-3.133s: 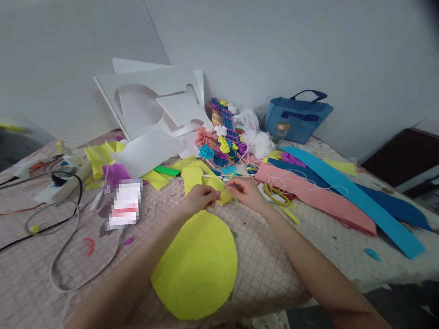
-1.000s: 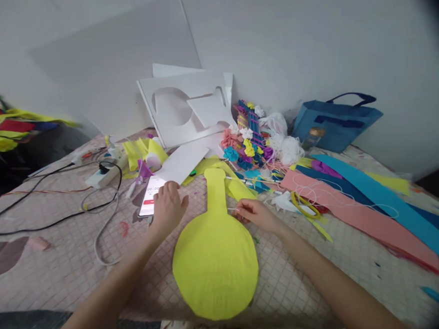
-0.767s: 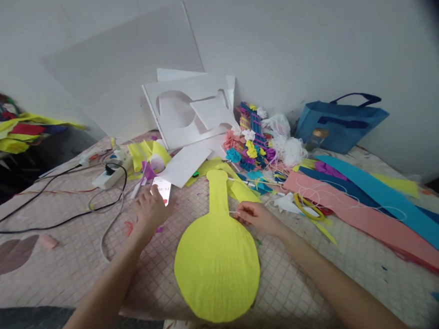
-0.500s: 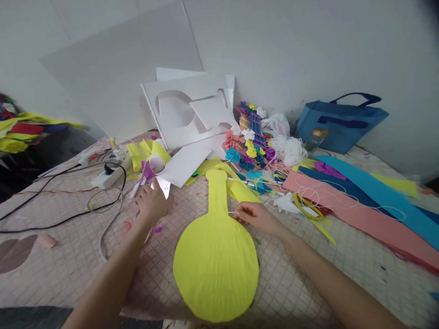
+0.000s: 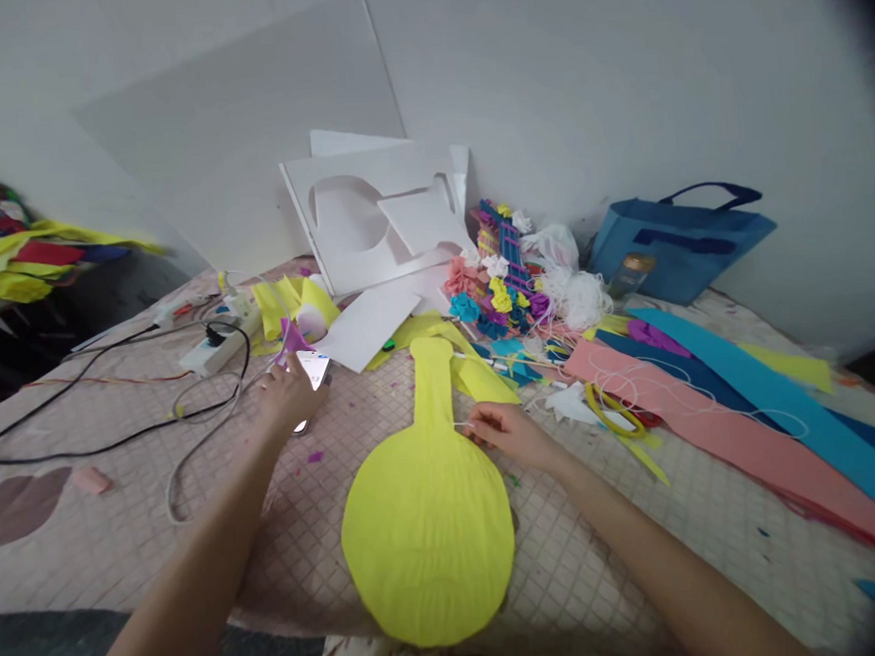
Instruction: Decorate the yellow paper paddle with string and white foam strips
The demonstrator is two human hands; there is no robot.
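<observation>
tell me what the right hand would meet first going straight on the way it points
Probably the yellow cutout, near its neck's base: the right hand, pinching a thin white strand, points left and forward toward it, though depth is unclear and it might pass just above.

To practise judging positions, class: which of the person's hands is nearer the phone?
The left. The left hand is over the phone, partly covering it; the right hand is farther away, beside the neck of the yellow shape.

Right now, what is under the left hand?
The phone: its lit upper screen and lower corner show. The left hand covers the middle, so that part cannot be seen.
</observation>
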